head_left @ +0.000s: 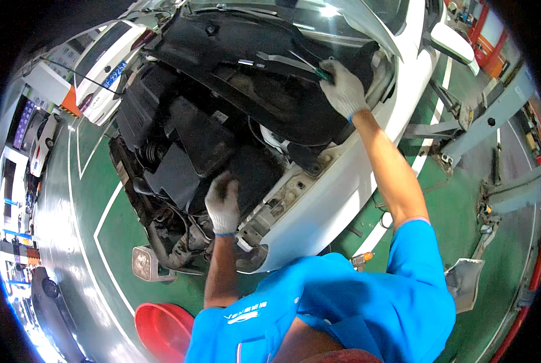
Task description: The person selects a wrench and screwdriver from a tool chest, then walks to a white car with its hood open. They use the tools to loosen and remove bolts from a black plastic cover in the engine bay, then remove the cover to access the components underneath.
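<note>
Screwdriver (310, 65), green handle, gripped in right hand (343, 89) at 1 o'clock. Left hand (222, 202) flat, open, on black engine cover (246, 172). Best: hold tool straight, push steady.

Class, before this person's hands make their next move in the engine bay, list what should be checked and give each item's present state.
1. Right hand grips the green-handled tool: ok.
2. Left hand rests on the black engine parts: ok.
3. Both hands gloved: ok.
4. Tool tip seated on its target: cannot tell.
5. Raised bonnet securely propped: cannot tell.
6. Floor free of trip hazards: not ok, red basin by the person.
</note>
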{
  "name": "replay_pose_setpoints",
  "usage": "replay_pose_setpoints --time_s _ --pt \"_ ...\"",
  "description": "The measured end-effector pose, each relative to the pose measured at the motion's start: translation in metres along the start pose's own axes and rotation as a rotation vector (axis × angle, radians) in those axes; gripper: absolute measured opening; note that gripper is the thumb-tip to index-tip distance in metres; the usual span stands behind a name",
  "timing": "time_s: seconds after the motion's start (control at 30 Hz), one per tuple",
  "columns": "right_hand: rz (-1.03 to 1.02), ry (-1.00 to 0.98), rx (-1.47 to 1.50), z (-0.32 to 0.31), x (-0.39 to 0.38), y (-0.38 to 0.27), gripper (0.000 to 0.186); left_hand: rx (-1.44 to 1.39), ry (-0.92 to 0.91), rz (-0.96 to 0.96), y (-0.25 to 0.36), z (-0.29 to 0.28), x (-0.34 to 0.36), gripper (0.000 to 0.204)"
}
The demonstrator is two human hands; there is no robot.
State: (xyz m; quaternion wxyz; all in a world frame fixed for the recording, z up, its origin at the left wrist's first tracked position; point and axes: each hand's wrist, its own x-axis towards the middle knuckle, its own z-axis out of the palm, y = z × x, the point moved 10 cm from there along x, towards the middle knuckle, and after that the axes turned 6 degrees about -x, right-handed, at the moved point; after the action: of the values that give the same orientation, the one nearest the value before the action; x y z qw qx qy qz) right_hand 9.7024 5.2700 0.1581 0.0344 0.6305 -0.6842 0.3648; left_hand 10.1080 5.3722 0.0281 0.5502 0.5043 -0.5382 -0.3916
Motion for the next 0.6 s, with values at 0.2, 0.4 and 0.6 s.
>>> replay_pose_setpoints --time_s 0.2,0.4,0.6 --pt "-0.139 -0.015 -0.242 0.052 0.075 -0.018 0.030 0.013 0.026 -0.146 -0.027 -0.031 -0.058 0.023" --pt "-0.194 -0.060 -0.365 0.076 0.079 -0.018 0.021 -0.060 0.283 -0.238 -0.084 -0.107 -0.121 0.022" --pt "-0.271 0.009 -0.355 0.079 0.081 -0.040 0.021 -0.225 0.435 -0.343 -0.133 -0.139 -0.152 0.021"
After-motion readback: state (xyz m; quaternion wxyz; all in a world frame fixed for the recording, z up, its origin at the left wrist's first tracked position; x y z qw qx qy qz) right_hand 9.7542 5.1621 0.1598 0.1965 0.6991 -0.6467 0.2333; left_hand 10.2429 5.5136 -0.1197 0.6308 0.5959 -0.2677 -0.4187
